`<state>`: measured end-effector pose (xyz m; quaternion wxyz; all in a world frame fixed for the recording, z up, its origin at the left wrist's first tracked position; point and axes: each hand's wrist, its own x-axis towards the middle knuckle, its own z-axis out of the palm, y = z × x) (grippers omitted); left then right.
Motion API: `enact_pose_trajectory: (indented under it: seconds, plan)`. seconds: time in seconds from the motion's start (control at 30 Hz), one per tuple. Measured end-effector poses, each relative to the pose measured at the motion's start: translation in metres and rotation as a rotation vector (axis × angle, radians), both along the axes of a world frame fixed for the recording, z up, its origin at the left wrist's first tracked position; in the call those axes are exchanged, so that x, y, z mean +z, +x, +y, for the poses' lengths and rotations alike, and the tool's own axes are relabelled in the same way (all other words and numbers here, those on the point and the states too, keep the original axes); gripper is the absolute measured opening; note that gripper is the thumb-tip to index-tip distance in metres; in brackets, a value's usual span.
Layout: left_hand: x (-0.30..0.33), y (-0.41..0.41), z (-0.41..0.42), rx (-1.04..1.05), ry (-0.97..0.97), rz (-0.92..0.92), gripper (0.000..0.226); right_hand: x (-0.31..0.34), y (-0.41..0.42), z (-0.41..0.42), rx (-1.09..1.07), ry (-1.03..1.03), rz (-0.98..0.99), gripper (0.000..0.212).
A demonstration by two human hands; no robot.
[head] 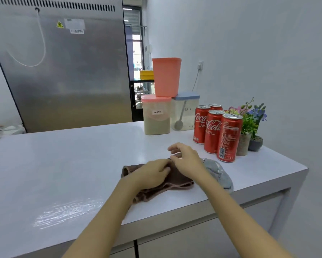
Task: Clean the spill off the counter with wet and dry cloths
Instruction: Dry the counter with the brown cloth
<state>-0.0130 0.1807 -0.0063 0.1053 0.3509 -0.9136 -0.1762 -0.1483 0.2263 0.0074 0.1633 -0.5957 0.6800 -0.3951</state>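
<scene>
A brown cloth (pixel 177 180) lies crumpled on the white counter (pixel 82 155) near its front edge. My left hand (pixel 151 171) rests on top of the brown cloth, fingers lying along it. My right hand (pixel 186 157) hovers over the cloth's far right end with fingers loosely curled; whether it pinches the cloth is unclear. A grey cloth (pixel 219 174) lies just right of the brown one, partly behind my right forearm. A wet, streaky patch (pixel 67 213) shines on the counter at the front left.
Several red cola cans (pixel 214 131) stand at the back right beside two small potted plants (pixel 249 127). Behind them are a "mocha" container (pixel 156 116), a "latte" container (pixel 184 112) and a pink tub (pixel 166 77). A steel fridge (pixel 63 71) stands behind the counter.
</scene>
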Motion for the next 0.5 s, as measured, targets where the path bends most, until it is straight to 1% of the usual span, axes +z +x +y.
enact_pose_trajectory:
  seconds: [0.07, 0.13, 0.2, 0.27, 0.33, 0.37, 0.4, 0.43, 0.47, 0.5]
  plan:
    - [-0.016, -0.004, 0.000, 0.002, -0.047, -0.155, 0.050, -0.011, 0.003, 0.005, 0.071, 0.071, 0.032, 0.031]
    - [-0.019, 0.003, -0.004, 0.107, -0.087, -0.265, 0.054, -0.017, 0.001, 0.010, 0.109, 0.113, 0.061, 0.034]
    - [-0.016, 0.008, -0.003, 0.291, -0.114, -0.359, 0.057, -0.010, -0.007, 0.019, 0.104, 0.103, 0.071, 0.032]
    - [-0.016, 0.005, 0.003, 0.498, -0.108, -0.429, 0.062, 0.002, -0.022, 0.031, 0.051, 0.031, 0.117, 0.031]
    - [-0.018, -0.008, 0.013, 0.619, 0.001, -0.390, 0.068, 0.005, -0.045, 0.042, -0.019, 0.009, 0.307, 0.035]
    - [-0.018, -0.014, 0.014, 0.650, 0.058, -0.344, 0.072, 0.002, -0.052, 0.048, -0.045, 0.061, 0.414, 0.038]
    - [-0.017, -0.022, 0.012, 0.667, 0.093, -0.300, 0.076, -0.003, -0.057, 0.052, -0.061, 0.141, 0.473, 0.041]
    - [-0.015, -0.032, 0.006, 0.665, 0.107, -0.275, 0.081, -0.010, -0.062, 0.054, -0.071, 0.206, 0.465, 0.042]
    - [-0.012, -0.039, -0.003, 0.644, 0.099, -0.273, 0.084, -0.019, -0.064, 0.054, -0.078, 0.209, 0.412, 0.042]
    - [-0.009, -0.045, -0.012, 0.588, 0.071, -0.279, 0.085, -0.026, -0.064, 0.052, -0.097, 0.157, 0.361, 0.040]
